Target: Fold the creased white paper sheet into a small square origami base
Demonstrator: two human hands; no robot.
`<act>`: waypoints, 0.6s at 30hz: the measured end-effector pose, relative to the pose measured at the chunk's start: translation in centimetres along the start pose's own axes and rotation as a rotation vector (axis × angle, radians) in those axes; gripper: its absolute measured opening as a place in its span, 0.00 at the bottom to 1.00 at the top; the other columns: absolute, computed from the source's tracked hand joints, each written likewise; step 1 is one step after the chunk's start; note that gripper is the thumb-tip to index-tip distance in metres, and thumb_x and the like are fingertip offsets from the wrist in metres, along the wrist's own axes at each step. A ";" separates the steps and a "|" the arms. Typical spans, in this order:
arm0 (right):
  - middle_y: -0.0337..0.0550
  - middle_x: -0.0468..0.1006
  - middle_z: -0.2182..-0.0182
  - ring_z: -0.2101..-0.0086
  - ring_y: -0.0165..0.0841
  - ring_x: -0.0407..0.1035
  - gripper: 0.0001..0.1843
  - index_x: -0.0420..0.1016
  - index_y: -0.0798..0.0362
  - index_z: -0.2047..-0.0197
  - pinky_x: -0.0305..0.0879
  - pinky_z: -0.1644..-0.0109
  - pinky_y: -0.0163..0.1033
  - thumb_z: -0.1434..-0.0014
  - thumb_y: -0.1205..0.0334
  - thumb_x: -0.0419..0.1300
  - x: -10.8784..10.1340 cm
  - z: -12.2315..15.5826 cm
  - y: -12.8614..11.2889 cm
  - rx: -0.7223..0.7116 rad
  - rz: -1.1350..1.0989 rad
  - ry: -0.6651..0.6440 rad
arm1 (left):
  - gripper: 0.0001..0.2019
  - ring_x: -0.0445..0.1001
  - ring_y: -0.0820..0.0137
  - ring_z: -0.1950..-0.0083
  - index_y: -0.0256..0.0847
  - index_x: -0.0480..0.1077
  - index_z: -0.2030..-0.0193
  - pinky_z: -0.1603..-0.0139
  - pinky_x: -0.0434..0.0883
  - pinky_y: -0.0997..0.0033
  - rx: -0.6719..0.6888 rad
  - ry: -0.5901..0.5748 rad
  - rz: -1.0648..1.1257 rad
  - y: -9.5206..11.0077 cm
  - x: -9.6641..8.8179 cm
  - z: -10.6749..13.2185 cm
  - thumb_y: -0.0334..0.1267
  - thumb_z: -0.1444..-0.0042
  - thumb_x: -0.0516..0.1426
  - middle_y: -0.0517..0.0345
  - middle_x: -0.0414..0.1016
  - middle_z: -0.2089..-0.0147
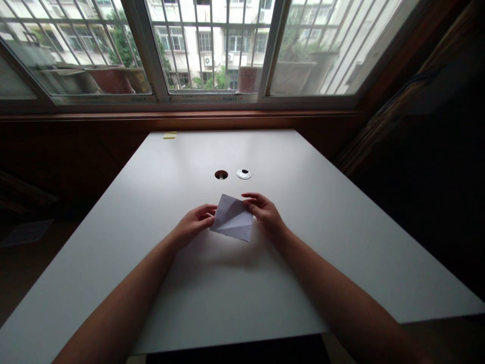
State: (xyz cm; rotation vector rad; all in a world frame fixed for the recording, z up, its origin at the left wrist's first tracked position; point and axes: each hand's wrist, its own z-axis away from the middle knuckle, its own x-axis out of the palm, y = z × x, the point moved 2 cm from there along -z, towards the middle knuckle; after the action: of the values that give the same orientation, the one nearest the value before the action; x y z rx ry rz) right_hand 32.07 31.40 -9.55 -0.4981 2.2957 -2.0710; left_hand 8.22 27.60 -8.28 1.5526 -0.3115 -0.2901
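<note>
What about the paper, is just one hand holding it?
No, the left hand holds the creased paper at one side and the right hand holds it at the other.

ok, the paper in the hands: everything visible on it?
The paper is a small, pale, four-sided sheet with crease lines across its face and a slightly uneven near edge. It sits tilted, apparently raised above the white table, with the left hand at its left edge and the right hand at its upper right corner.

Homelike room, white desk, wooden sill, barred window, plant pots outside, apartment building opposite
</note>
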 end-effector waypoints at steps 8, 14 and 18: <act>0.46 0.76 0.53 0.62 0.34 0.71 0.19 0.74 0.47 0.48 0.69 0.58 0.42 0.41 0.53 0.63 0.7 0.5 -0.5 -0.128 0.254 -0.045 | 0.11 0.66 0.75 0.74 0.36 0.72 0.63 0.73 0.61 0.76 -0.060 -0.028 -0.118 0.4 0.4 0.2 0.43 0.44 0.60 0.61 0.70 0.73; 0.48 0.67 0.44 0.46 0.43 0.65 0.21 0.72 0.42 0.46 0.67 0.46 0.52 0.42 0.51 0.64 1.3 1.3 -2.2 -0.435 0.651 0.006 | 0.10 0.70 0.74 0.75 0.36 0.69 0.65 0.74 0.65 0.76 -0.022 0.059 -0.069 0.2 0.4 0.0 0.42 0.44 0.60 0.60 0.72 0.74; 0.49 0.68 0.44 0.42 0.46 0.61 0.25 0.71 0.42 0.44 0.60 0.39 0.56 0.44 0.49 0.66 2.2 1.8 -2.5 -0.519 0.809 -0.171 | 0.10 0.74 0.73 0.75 0.36 0.68 0.64 0.74 0.69 0.75 -0.018 0.151 -0.031 -0.1 0.0 -0.1 0.41 0.46 0.60 0.60 0.73 0.73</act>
State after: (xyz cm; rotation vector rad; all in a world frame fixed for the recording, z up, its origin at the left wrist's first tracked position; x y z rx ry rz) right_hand 30.96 28.98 -6.91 0.2375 2.3407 -1.0348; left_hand 8.28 27.70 -8.36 1.5532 -0.1665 -0.1980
